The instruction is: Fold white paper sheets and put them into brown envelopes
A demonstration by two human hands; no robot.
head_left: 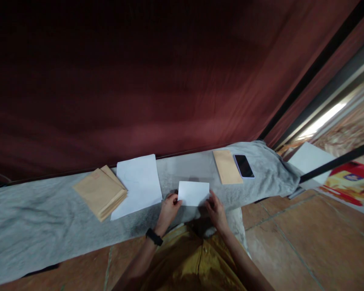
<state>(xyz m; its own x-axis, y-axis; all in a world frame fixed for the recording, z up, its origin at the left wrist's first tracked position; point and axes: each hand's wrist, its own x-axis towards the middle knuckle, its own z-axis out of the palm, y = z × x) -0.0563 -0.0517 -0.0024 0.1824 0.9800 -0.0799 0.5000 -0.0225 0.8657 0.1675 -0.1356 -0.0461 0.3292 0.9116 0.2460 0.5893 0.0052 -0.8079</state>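
A small white rectangle of paper point(194, 193), perhaps folded, is held level in front of my body. My left hand point(170, 205) pinches its left edge, and my right hand point(214, 206) grips the right edge. To the left lie larger white paper sheets point(138, 184), with a stack of brown envelopes point(100, 192) overlapping their left side. A single brown envelope point(227, 166) rests farther right, beyond my right hand. A black watch point(154, 237) is on my left wrist.
Grey cloth point(36, 218) covers the long narrow surface. A phone point(244, 166) lies right of the single envelope. Dark red fabric point(170, 101) hangs behind. At the right are a dark metal bar point(336, 161) and a red printed box point(352, 182) above the tiled floor point(306, 234).
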